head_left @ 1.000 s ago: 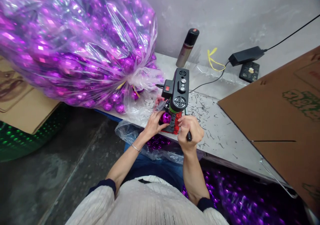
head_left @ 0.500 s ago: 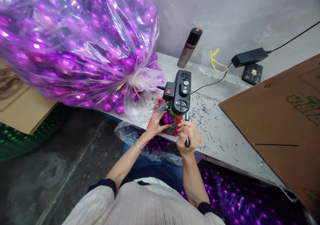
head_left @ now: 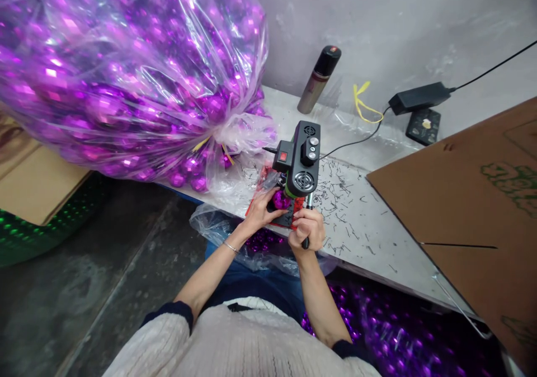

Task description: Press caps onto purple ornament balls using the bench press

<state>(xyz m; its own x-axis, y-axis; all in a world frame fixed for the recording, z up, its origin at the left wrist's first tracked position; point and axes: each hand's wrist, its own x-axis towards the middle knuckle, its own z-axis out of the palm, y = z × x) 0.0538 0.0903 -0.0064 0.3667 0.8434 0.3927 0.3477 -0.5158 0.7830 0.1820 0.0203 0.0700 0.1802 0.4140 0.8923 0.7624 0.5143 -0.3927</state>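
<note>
My left hand [head_left: 260, 212] grips a shiny purple bauble [head_left: 281, 199] between thumb and fingers, under the head of a small black bench drill press [head_left: 305, 156]. The drill's chuck and the spot where it meets the bauble are hidden by its housing. My right hand [head_left: 307, 229] is wrapped round the black grip of the drill's feed lever [head_left: 305, 244], just right of the base. The machine's base [head_left: 287, 219] is dark with red edges and sits at the front of the white table [head_left: 361, 226].
A big clear bag of purple baubles [head_left: 138, 86] leans at the left. A spray can [head_left: 319, 79], yellow tie [head_left: 364, 108] and power adapter [head_left: 419, 97] lie toward the wall. Dark shavings litter the table. A cardboard box [head_left: 470, 198] stands right; more purple baubles [head_left: 390, 332] lie below.
My right hand has swung the lever a little to the left and toward the base. My left hand stays on the bauble in about the same place.
</note>
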